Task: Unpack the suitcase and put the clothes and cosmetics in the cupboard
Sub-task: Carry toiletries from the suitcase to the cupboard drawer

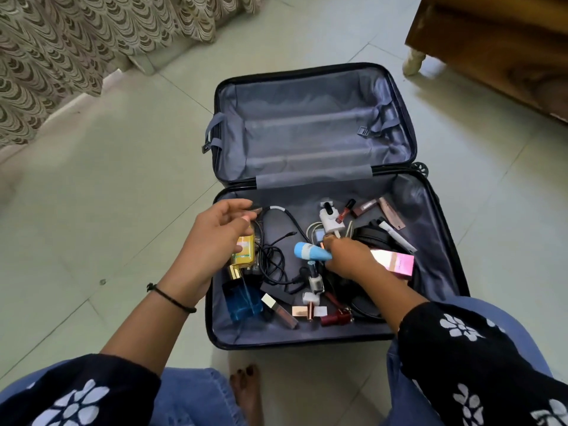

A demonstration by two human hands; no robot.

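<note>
Pale green-grey glossy tile floor (92, 210), thin grout lines, soft sheen at right. Beige-brown scallop-patterned curtain (46, 56) at far left, hem reaching floor. Brown wooden furniture piece (491, 50) at far right, on cream turned leg (415, 61).

text: none legible | labels on cosmetics (313, 256) in suitcase (307, 339): too blurred

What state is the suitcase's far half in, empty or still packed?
Empty: the far half shows only bare grey lining and loose straps. Everything left lies in the near half.
</note>
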